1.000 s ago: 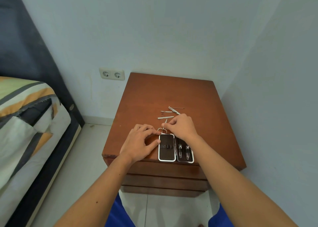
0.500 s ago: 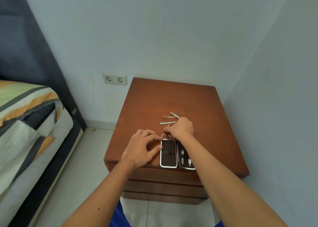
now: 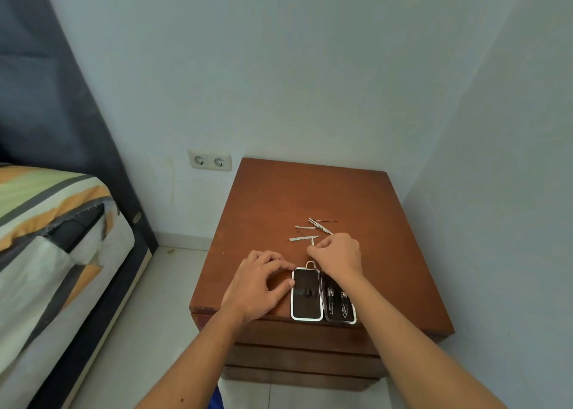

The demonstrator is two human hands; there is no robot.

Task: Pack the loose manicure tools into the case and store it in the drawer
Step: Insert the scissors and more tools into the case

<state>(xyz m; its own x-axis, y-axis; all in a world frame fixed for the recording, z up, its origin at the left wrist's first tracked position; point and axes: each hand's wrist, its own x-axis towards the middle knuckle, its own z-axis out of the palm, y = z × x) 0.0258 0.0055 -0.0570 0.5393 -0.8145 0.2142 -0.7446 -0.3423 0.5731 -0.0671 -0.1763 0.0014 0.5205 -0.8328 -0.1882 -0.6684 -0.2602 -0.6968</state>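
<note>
The manicure case (image 3: 322,295) is lying open and flat at the front edge of the wooden nightstand (image 3: 279,204), long axis running front to back, its little ring pointing toward the wall. The left half looks empty, and the right half is holding a couple of shiny tools. The left hand (image 3: 259,287) is resting beside the case with fingers loosely spread, thumb and forefinger touching its left rim. The right hand (image 3: 338,255) is sitting just behind the case, fingertips pinched on a thin metal tool (image 3: 313,243) that's pointing up and away. The other loose tools (image 3: 313,228) are lying scattered just beyond, mostly crosswise. The drawers below are looking shut.
</note>
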